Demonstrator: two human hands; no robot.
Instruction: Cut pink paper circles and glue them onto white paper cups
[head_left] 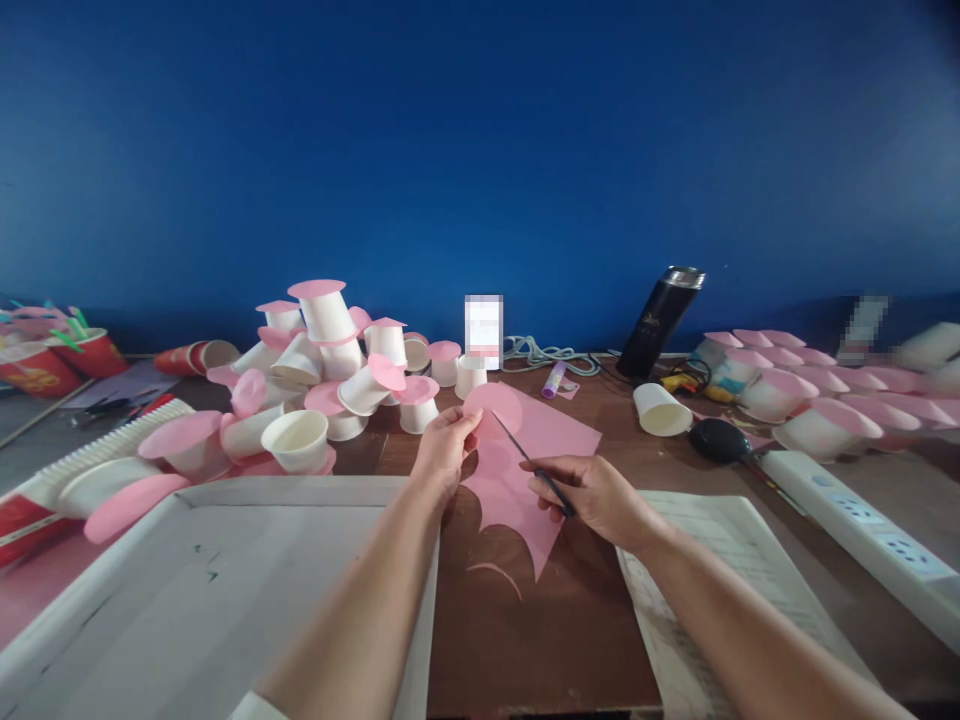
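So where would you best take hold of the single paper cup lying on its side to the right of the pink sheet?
Probably around the side wall of the paper cup, near the middle, coming down from above. It lies tipped over with its open mouth towards the right hand, so the rounded wall faces up and nothing crowds it there. Pinching the thin rim might crush it.

Deep blue wall [480, 150] behind; brown wooden table [540, 640] below; even, soft light.
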